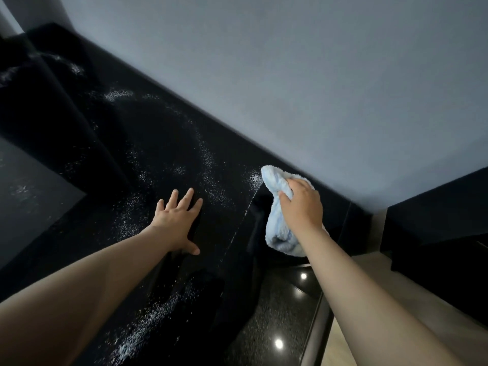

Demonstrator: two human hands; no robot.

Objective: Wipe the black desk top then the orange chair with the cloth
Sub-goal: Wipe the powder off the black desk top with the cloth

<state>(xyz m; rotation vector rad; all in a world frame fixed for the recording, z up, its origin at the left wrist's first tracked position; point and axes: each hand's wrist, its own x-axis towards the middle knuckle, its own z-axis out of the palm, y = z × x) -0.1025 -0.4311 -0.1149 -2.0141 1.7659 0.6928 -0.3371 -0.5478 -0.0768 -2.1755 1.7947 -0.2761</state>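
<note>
Grey wall backs the black desk top, which is streaked with pale specks. Near six o'clock the left hand lies flat, fingers spread, likely bracing the reach. Toward three o'clock, at the desk's edge, the right hand clutches the bunched blue cloth, seemingly to sweep specks off. No orange chair shows.

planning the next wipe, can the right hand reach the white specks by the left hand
Probably yes: the right hand grips the blue cloth close to the specks, only black desk top between.
</note>
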